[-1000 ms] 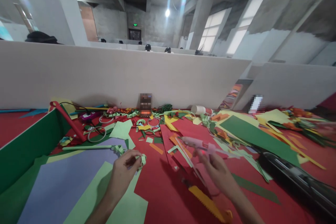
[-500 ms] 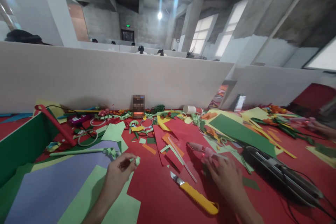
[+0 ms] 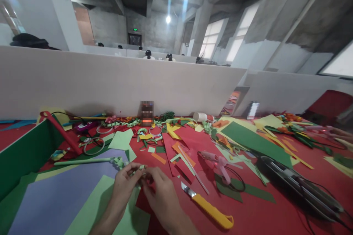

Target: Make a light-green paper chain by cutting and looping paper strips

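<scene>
Between my two hands is a small folded light green paper piece [image 3: 142,167], partly covered by the fingers. My left hand [image 3: 124,188] pinches it from the left. Fingers of my right hand [image 3: 162,192] close on the same piece from the right, with the fingertips of both hands nearly meeting. A pink glue gun [image 3: 216,162] rests on the red table, its cord curling beside it. Closer to me lies a yellow utility knife [image 3: 212,210] with its blade out. Behind my left hand is a light green paper stem [image 3: 82,161] with a curled end.
Light green sheets [image 3: 91,205] and a purple sheet [image 3: 60,187] spread at left, beside a green box [image 3: 27,150]. A black device [image 3: 298,183] with cords sits at right. Paper scraps litter the back before a white partition [image 3: 110,80]. Another person's hand [image 3: 343,136] shows at far right.
My right hand has let go of the glue gun, leaving it on the table, and has moved left to the paper piece in my left hand.
</scene>
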{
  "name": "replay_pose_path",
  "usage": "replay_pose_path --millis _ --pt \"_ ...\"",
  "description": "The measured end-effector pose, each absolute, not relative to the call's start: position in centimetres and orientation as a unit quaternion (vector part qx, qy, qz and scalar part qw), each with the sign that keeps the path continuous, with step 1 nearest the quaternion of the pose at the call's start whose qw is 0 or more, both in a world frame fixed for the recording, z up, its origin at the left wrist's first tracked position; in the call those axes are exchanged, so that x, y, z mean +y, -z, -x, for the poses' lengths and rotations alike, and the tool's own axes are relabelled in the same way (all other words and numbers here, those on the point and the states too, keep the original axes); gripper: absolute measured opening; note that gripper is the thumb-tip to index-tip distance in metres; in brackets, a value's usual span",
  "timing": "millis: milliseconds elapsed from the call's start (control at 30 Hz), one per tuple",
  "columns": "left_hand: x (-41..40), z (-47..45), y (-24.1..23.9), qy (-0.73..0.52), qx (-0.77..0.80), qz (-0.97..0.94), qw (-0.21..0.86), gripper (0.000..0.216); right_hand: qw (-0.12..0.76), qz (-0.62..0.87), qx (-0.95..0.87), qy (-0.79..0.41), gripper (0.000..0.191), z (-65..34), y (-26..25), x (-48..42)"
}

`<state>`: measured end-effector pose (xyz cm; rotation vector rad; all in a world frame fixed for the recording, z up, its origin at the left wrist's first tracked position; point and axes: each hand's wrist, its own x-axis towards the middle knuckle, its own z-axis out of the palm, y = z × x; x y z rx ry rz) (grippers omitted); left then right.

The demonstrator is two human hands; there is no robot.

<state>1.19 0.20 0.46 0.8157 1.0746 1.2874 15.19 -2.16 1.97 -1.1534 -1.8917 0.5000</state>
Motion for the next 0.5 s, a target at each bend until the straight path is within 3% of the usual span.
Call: replay_pose_path --millis 133,367,500 --pt "-0.3 -1.5 -0.7 -0.567 0.457 -0.322 0.605 0.037 0.412 0.491 -0.754 -0.146 0.035 -14.8 -0.9 -1.8" --pt "-0.6 -1.9 -0.7 -0.567 0.467 -0.298 0.609 0.04 0.383 0.486 -0.786 0.0 0.014 -14.6 0.1 -1.1" --pt "-0.7 -1.6 -1.3 -0.547 0.463 -0.295 0.632 0.042 0.398 0.45 -0.799 0.019 0.017 -15.2 0.1 -0.9"
